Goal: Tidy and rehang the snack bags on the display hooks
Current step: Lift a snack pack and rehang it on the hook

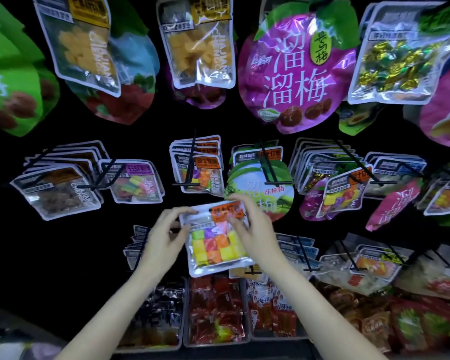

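A clear snack bag of coloured candy cubes (pixel 215 245) with an orange label is held in front of the display, level with the lower row. My left hand (pixel 166 235) pinches its upper left corner. My right hand (pixel 255 227) grips its top right edge, fingers curled over the orange label. Just above hangs a stack of matching candy bags (pixel 200 167) on a black hook (pixel 191 162). A round green-and-white plum bag (pixel 260 188) hangs right behind my right hand.
Large purple plum bag (pixel 294 68) and yellow dried-fruit bags (pixel 200 45) hang overhead. More bags on hooks fill both sides of the middle row. Bins of red packets (pixel 216 313) and dark packets (pixel 156 313) sit below my forearms.
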{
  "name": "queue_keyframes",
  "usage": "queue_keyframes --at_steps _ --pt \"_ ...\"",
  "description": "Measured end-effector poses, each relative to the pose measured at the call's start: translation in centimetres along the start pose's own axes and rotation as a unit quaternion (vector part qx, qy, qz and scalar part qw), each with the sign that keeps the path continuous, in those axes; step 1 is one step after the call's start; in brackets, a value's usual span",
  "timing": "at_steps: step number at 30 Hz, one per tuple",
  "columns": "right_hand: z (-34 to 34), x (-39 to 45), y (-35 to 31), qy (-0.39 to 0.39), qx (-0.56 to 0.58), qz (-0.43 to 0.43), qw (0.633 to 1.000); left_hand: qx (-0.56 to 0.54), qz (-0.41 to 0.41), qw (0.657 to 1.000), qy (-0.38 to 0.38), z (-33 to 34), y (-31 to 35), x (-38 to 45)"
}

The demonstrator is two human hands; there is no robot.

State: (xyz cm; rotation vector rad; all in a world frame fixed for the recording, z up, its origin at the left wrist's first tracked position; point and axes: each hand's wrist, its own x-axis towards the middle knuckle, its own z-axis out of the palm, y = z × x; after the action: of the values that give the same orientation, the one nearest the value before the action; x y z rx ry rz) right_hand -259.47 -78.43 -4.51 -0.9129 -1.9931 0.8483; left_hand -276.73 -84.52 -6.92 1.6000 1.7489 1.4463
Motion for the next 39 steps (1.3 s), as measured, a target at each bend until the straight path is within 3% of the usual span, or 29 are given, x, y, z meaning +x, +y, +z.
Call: queue_keyframes --at_steps 5,9,20,24,31,36,39 --pt "2.8 3.1 -0.7 -0.008 -0.031 -0.044 0.998 0.073 0.025 0.996 0.038 -2.5 -0.5 1.1" --pt "3.6 4.4 -0.8 -0.007 -0.026 -0.029 0.999 0.126 0.03 0.99 0.055 -3.2 -1.0 2.0" --pt "2.9 3.7 -0.6 -0.002 -0.023 -0.072 0.997 0.175 0.17 0.966 0.08 -3.1 -1.4 1.4" --pt "3.0 4.4 -0.8 0.019 -0.009 -0.077 0.997 0.187 0.12 0.972 0.077 -3.1 -0.6 2.1" --pt "3.6 5.8 -0.8 0.026 -0.025 -0.024 0.999 0.243 0.071 0.966 0.042 -2.6 0.4 3.8" --pt "4.3 7.0 -0.2 0.014 -0.123 -0.01 0.992 0.352 0.073 0.932 -0.042 -1.8 -0.3 5.4" --pt "5.0 7.9 0.4 -0.04 -0.224 0.005 0.974 0.403 0.034 0.908 -0.106 -1.3 -1.3 6.1"
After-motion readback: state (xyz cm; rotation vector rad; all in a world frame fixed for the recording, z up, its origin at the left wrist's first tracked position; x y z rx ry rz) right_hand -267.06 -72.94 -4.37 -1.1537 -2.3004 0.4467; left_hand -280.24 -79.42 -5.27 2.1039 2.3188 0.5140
